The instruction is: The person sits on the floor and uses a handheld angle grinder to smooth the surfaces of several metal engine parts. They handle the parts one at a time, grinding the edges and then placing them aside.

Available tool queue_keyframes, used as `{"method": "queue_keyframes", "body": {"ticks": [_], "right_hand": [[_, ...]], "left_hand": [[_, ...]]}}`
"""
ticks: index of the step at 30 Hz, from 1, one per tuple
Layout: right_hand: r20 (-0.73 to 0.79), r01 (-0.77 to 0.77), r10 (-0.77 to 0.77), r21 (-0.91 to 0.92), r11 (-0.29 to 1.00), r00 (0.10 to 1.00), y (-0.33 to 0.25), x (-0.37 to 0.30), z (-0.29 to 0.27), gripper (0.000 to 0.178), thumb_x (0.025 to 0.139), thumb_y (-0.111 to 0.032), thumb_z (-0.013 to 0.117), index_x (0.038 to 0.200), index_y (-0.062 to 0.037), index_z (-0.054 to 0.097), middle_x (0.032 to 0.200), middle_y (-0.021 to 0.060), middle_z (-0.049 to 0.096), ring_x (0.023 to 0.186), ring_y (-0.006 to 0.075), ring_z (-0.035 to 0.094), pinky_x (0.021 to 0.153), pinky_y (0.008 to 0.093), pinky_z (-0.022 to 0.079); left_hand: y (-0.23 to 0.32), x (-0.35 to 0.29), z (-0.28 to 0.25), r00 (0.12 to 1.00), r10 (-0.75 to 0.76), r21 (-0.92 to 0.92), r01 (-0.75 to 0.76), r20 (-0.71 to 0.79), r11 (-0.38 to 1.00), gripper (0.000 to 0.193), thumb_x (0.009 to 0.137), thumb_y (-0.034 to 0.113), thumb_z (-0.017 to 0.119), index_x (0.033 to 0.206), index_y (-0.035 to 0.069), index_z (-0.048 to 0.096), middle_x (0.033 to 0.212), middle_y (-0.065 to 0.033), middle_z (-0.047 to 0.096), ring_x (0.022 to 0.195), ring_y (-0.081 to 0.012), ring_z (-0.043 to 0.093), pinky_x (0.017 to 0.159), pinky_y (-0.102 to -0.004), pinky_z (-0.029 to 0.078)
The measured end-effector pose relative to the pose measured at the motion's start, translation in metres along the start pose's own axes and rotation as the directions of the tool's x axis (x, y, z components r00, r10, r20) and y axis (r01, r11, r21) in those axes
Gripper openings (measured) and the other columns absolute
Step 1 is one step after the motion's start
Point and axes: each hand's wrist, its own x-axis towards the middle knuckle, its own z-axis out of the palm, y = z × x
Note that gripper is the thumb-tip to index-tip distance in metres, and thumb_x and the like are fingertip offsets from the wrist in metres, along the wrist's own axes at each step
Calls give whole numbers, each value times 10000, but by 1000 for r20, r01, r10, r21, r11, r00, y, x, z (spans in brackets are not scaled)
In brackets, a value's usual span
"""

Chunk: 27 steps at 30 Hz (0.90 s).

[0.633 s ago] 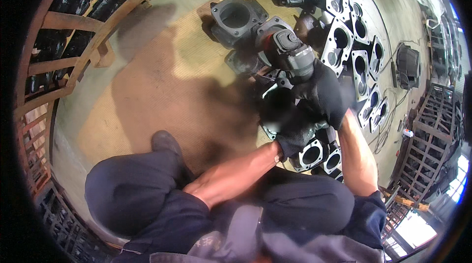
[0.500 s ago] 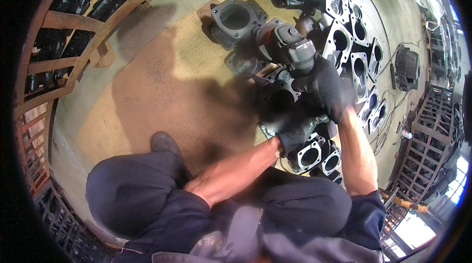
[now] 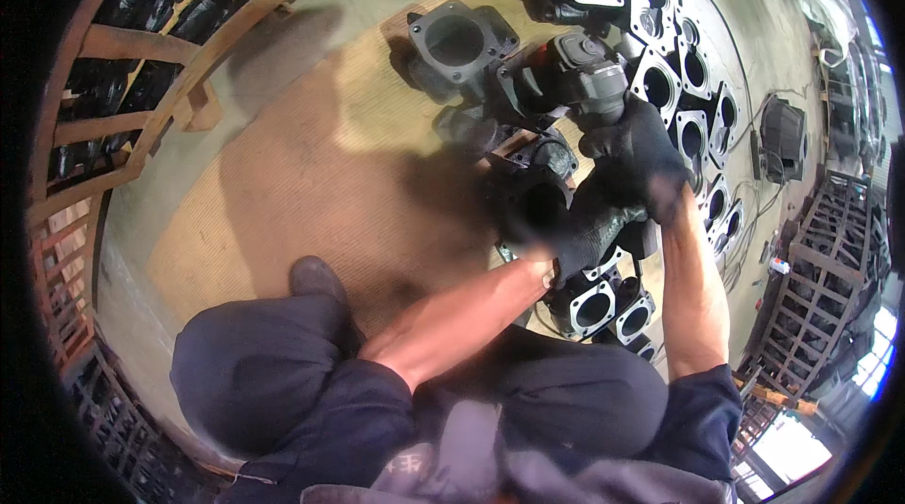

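Observation:
My right hand wears a black glove and is wrapped round a grey and black power tool. The tool's bulky end points away from me, and its exact kind does not show. Closer to me, my gloved left hand is closed at the tool's near end, its fingers largely hidden. A dark metal casting with a round bore lies just left of this hand. Part of that area is blurred. Beyond the tool a casting with a square, holed flange faces up.
Several castings with bright machined flanges stand on the right, and more by my knee. A thin cable curves past them to a black box-like unit. Wooden crates edge the left; a ribbed mat covers the floor.
Both hands and the power tool have shifted slightly to the right. My left hand has also moved a little farther from me. The castings have stayed in place.

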Motion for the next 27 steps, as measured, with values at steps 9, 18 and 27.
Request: {"method": "queue_keyframes", "body": {"ticks": [9, 18, 27], "right_hand": [[3, 77, -77, 1, 997, 997, -19, -15, 28, 455, 704, -58, 768, 1131, 39, 642, 856, 54, 685, 732, 139, 590, 695, 312, 517], [28, 37, -36, -59, 998, 999, 11, 8, 14, 427, 735, -97, 784, 1130, 16, 667, 944, 132, 712, 846, 238, 644, 752, 351, 532], [22, 28, -28, 8, 1000, 999, -16, -24, 24, 506, 666, -136, 823, 1141, -16, 694, 899, 138, 752, 770, 220, 695, 734, 347, 555]], "left_hand": [[-25, -28, -3, 992, -79, -55, 84, 95, 995, 272, 1050, 67, 538, 1310, 29, 608, 1263, -79, 645, 1127, -169, 608, 994, -338, 494], [-6, -3, -1, 999, 30, 0, -30, -10, 1000, 142, 979, 63, 631, 1102, 3, 668, 1014, -72, 692, 950, -154, 637, 829, -306, 521], [-22, -29, 9, 997, 71, 232, -59, -42, 971, 207, 948, 86, 677, 1138, 5, 679, 1088, -106, 701, 1024, -193, 651, 930, -371, 516]]}}
